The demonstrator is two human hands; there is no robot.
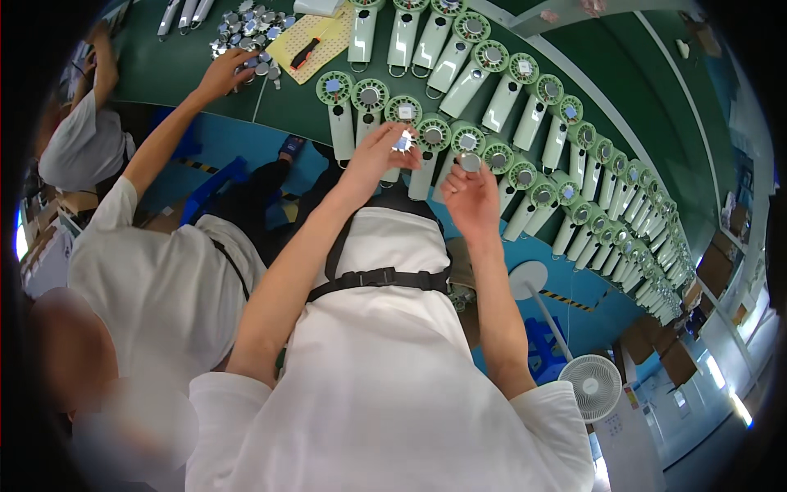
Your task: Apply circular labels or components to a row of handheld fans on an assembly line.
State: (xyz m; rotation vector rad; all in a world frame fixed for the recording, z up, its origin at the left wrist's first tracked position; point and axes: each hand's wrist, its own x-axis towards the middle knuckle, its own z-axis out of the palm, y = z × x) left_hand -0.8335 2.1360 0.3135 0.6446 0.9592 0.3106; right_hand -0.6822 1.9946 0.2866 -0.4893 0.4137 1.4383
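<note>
My left hand [375,162] pinches a small shiny silver disc [404,142] with a bluish square on its face. The fingers of my right hand [474,199] grip a round silver cap [470,162] at their tips. Both hands are raised over the near edge of the table, in front of a row of handheld fans. One fan [433,134], with a green spoked head and a white handle, lies between my hands. Another fan head [467,138] with a square patch at its hub sits just beyond my right fingertips.
More handheld fans [525,69] line the green table [303,107] in two rows curving rightward. A pile of silver discs [246,31] is at the far left, with a co-worker's hand [223,75] at it. Nearby, a screwdriver [305,54] lies on a yellow perforated sheet [332,49].
</note>
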